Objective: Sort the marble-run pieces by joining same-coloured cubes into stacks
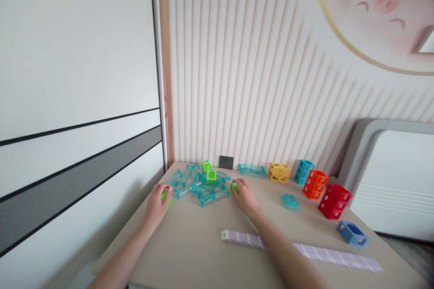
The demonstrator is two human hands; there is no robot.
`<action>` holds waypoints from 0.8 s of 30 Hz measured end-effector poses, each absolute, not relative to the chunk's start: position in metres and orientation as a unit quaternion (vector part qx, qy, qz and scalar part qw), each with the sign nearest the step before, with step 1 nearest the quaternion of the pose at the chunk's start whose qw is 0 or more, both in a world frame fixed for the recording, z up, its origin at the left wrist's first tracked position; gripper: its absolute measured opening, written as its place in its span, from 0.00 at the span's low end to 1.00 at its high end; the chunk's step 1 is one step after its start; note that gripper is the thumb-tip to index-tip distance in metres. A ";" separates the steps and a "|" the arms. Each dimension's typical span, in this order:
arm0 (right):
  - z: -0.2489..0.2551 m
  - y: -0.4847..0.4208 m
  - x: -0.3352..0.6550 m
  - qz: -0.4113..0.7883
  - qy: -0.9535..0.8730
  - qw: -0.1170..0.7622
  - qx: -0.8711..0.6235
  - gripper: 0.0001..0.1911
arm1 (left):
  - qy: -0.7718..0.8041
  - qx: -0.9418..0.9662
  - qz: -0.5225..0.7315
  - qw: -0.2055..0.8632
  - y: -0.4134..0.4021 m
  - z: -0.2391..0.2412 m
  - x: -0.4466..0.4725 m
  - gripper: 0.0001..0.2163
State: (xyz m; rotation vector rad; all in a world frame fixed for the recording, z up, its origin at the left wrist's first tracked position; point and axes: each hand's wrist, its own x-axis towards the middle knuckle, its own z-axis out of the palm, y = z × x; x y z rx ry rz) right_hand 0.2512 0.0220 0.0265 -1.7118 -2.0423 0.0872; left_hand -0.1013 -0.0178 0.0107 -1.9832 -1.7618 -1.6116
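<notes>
My left hand (158,203) rests on the beige table (190,253) with its fingers curled round a small green piece (164,196). My right hand (244,196) is closed on another green piece (233,187) at the right edge of a heap of clear teal tube pieces (200,185). Two green cube connectors (209,171) sit on top of that heap, between my hands.
A row of frame blocks stands at the right: yellow (280,171), teal (304,170), orange (315,184), red (335,201), blue (351,233). A purple-and-white strip (325,255) lies near the front. A teal curved track (251,170) and wall socket (226,162) sit at the back.
</notes>
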 end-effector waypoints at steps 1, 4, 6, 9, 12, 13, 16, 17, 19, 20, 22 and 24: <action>0.026 0.022 0.250 0.033 -0.746 0.236 -0.622 0.18 | -0.560 -0.646 -0.518 0.021 -0.014 0.005 -0.100 0.19; 0.031 0.020 0.256 0.002 -0.750 0.231 -0.620 0.23 | -0.549 -0.665 -0.505 0.023 -0.011 -0.007 -0.099 0.18; 0.037 0.016 0.272 -0.050 -0.731 0.230 -0.641 0.25 | -0.549 -0.672 -0.496 0.043 -0.012 -0.008 -0.100 0.18; 0.043 0.006 0.313 -0.131 -0.643 0.232 -0.718 0.23 | -0.548 -0.678 -0.475 0.118 -0.019 0.002 -0.099 0.16; 0.041 -0.006 0.356 -0.165 -0.536 0.212 -0.800 0.25 | -0.512 -0.713 -0.441 0.186 -0.029 0.019 -0.084 0.11; 0.039 -0.009 0.367 -0.151 -0.508 0.196 -0.825 0.27 | -0.487 -0.736 -0.427 0.197 -0.033 0.024 -0.075 0.10; 0.032 -0.016 0.385 -0.062 -0.469 0.151 -0.868 0.28 | -0.408 -0.807 -0.376 0.202 -0.040 0.037 -0.036 0.08; 0.030 -0.017 0.386 -0.039 -0.471 0.144 -0.870 0.26 | -0.385 -0.825 -0.363 0.198 -0.042 0.039 -0.021 0.07; 0.028 -0.017 0.384 -0.018 -0.490 0.142 -0.860 0.23 | -0.347 -0.849 -0.351 0.189 -0.044 0.041 0.010 0.08; 0.028 -0.017 0.381 -0.018 -0.501 0.146 -0.853 0.22 | -0.340 -0.852 -0.356 0.180 -0.044 0.040 0.023 0.08; 0.030 -0.015 0.372 -0.016 -0.525 0.157 -0.837 0.22 | -0.347 -0.848 -0.372 0.150 -0.046 0.037 0.046 0.09; 0.033 -0.013 0.361 -0.015 -0.556 0.174 -0.813 0.23 | -0.355 -0.846 -0.380 0.119 -0.048 0.031 0.059 0.10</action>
